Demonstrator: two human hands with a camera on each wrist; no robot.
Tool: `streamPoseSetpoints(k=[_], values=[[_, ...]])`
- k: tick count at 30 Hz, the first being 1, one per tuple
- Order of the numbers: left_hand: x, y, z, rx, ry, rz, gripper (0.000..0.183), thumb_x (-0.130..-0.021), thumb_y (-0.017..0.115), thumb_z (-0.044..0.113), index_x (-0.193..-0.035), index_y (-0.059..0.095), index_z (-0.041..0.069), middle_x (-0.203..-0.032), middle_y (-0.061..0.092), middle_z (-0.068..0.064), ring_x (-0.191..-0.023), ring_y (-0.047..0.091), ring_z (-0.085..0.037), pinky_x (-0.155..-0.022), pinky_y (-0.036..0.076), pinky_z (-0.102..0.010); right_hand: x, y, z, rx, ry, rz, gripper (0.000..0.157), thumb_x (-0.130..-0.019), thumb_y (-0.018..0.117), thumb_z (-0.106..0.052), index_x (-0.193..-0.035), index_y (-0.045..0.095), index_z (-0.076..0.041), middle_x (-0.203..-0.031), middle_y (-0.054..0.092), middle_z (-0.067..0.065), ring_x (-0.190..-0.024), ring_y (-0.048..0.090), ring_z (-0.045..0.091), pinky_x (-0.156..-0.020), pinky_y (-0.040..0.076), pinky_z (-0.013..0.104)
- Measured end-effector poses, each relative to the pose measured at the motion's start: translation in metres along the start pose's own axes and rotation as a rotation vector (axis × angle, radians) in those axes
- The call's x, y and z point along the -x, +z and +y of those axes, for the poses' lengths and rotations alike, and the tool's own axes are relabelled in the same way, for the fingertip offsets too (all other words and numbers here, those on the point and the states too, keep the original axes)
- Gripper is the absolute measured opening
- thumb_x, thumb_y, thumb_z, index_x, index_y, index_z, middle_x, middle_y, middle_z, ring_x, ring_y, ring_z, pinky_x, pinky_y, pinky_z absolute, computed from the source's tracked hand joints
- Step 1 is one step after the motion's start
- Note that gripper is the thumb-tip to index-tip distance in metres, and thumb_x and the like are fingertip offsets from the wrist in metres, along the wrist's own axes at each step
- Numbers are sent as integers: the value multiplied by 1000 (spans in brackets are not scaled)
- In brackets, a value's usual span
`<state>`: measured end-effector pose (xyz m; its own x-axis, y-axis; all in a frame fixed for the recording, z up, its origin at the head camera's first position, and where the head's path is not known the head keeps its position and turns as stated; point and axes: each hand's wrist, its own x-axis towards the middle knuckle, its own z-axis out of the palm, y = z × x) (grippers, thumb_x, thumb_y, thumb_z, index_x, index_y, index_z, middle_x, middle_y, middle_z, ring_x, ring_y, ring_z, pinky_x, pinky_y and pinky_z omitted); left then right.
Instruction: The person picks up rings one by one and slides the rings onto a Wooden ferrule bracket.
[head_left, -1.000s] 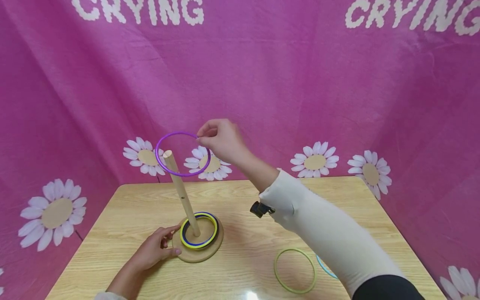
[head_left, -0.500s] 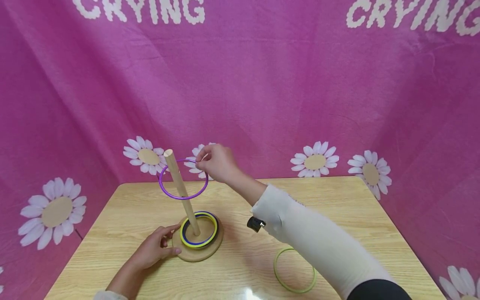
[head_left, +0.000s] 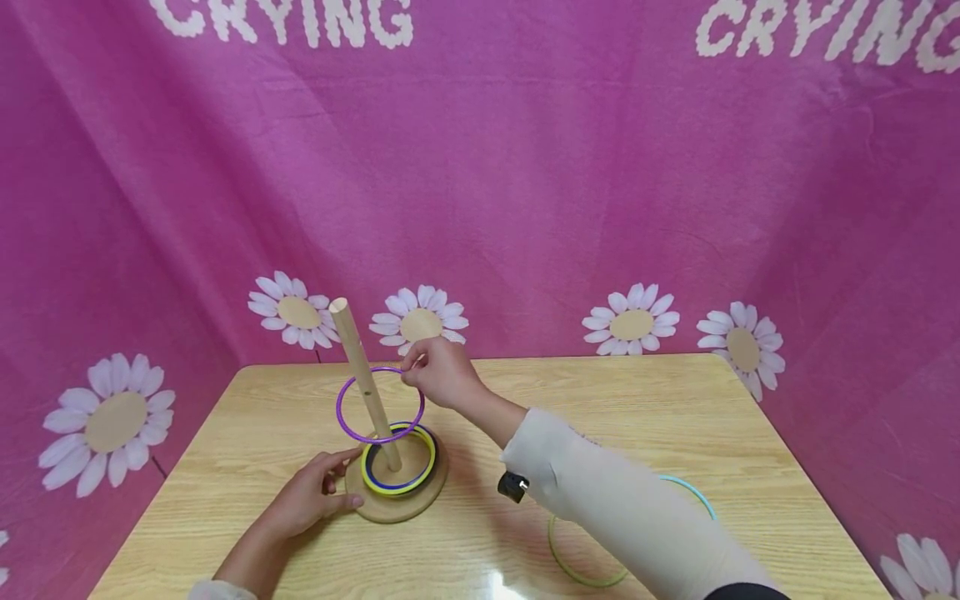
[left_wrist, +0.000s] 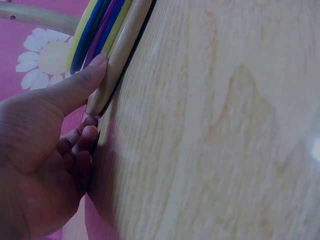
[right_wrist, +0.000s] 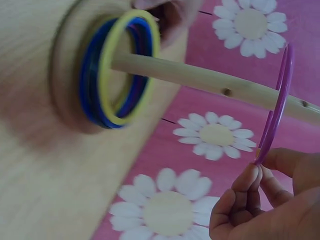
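Observation:
My right hand [head_left: 444, 372] pinches a purple ring [head_left: 339, 414] at its right side, between thumb and fingertips. That ring encircles the wooden post [head_left: 365, 383] about halfway down, above the stacked rings. Yellow and blue rings [head_left: 432, 458] lie around the post's foot on the round wooden base [head_left: 393, 510]; in the left wrist view a purple edge [left_wrist: 102, 27] also shows in the stack. My left hand [head_left: 309, 497] holds the base at its left rim, with the thumb [left_wrist: 92, 75] on the edge and the other fingers curled below it.
A green-yellow ring [head_left: 583, 577] and a light blue ring [head_left: 693, 486] lie on the table [head_left: 247, 417] at the right, partly hidden by my right sleeve [head_left: 600, 492]. Behind the table hangs a pink cloth [head_left: 525, 208] with daisies.
My right hand has lowered the purple ring from the post's top to around its middle. The left hand stays at the base.

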<state>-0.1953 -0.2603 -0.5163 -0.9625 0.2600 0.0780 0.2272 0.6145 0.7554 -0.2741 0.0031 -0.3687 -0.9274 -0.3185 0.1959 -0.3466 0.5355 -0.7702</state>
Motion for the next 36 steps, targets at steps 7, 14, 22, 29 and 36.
streamPoseSetpoints(k=[7, 14, 22, 29, 36], values=[[1, -1, 1, 5, -21, -16, 73, -79, 90, 16, -141, 58, -5, -103, 55, -8, -80, 48, -14, -70, 42, -23, 10, 24, 28, 22, 54, -30, 5, -84, 75, -7, -84, 77, -11, -68, 67, -5, -62, 55, 5, -53, 41, 20], [0, -1, 1, 6, -23, -13, 72, -78, 91, 16, -140, 60, -3, -102, 55, -8, -80, 48, -14, -70, 42, -24, 21, 42, 49, 12, 90, -23, 6, -81, 73, -4, -81, 76, -9, -61, 61, -7, -57, 53, 4, -54, 41, 20], [0, -1, 1, 8, -40, -23, 76, -78, 91, 20, -144, 58, 1, -103, 54, -9, -80, 47, -15, -70, 41, -24, 28, 65, 73, 31, 146, 11, 12, -80, 74, -4, -74, 72, -14, -59, 59, -8, -56, 52, 4, -53, 41, 20], [0, -2, 1, 24, -29, -28, 75, -79, 90, 20, -144, 58, 1, -103, 54, -9, -80, 47, -15, -70, 41, -23, 31, 74, 80, 26, 174, 35, 13, -76, 74, -5, -71, 69, -15, -57, 60, -9, -54, 54, 5, -52, 43, 21], [0, -2, 1, 19, -33, -32, 75, -79, 90, 20, -144, 58, 1, -103, 53, -9, -80, 47, -15, -70, 41, -23, 32, 75, 77, 23, 190, 42, 17, -77, 77, -5, -70, 68, -16, -57, 58, -9, -54, 52, 5, -53, 42, 21]])
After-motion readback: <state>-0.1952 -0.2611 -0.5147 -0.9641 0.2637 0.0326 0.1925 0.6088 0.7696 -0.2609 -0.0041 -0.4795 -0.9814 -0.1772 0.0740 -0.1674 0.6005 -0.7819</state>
